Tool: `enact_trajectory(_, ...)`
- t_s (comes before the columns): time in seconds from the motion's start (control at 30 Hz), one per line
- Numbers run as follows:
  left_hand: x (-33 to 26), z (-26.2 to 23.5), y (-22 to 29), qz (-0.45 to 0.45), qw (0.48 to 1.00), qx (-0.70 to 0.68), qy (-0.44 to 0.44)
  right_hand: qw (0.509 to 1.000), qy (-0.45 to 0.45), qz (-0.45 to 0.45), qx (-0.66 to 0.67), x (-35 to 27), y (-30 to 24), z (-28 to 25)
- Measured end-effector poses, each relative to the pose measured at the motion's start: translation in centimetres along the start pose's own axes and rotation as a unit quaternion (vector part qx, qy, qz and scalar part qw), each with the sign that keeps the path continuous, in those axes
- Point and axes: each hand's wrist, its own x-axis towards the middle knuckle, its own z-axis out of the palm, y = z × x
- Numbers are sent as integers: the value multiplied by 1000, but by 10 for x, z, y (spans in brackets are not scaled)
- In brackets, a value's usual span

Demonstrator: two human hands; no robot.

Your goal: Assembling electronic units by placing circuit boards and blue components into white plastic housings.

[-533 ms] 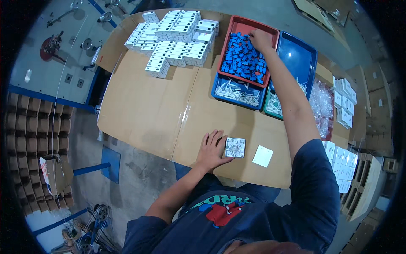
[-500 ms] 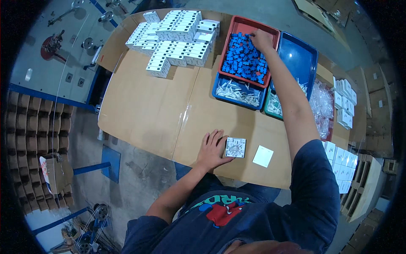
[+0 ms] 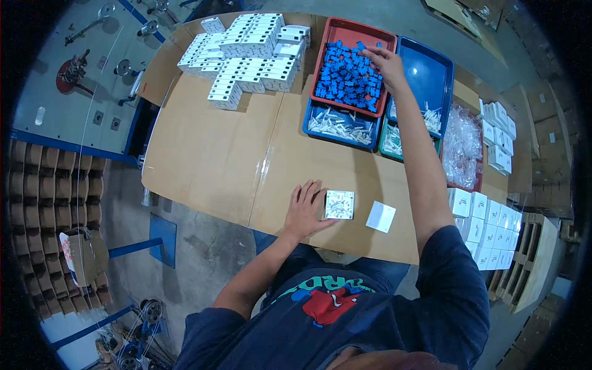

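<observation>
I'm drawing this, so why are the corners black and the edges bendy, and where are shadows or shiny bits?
Head view: the round fisheye lens leaves black corners and bends straight edges near its rim; head view: a soft shadow falls on the cardboard tabletop near the small white box; head view: light glints off the crinkly clear plastic.

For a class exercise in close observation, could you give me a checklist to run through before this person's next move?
1. Left hand touching the white square case: ok, at its left side.
2. Case face uncovered: ok, inner detail shows.
3. White square plate within view: ok, lying apart, right of the case.
4. Right hand back at the case: not ok, it is over the red tray.
5. Blue piece firmly pinched: cannot tell, though it shows at the fingertips.
</observation>
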Motion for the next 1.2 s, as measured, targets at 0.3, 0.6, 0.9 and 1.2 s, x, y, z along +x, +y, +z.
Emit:
enact_trajectory(0.3, -2, -2, 3, -4, 1000, -1, 6, 995, -3, 41, 88, -33, -12, -3)
enact_trajectory(0.6, -8, 1, 4, -5, 1000, 8, -1, 991, 23, 40, 126, -85, -13, -6)
enact_trajectory(0.9, -4, 7, -2, -8, 1000, 9, 2, 987, 18, 106, 117, -188, -6, 8)
enact_trajectory(1.2, -4, 15, -6, 27, 998, 21, 44, 966, -43, 200, 157, -300, 32, 29)
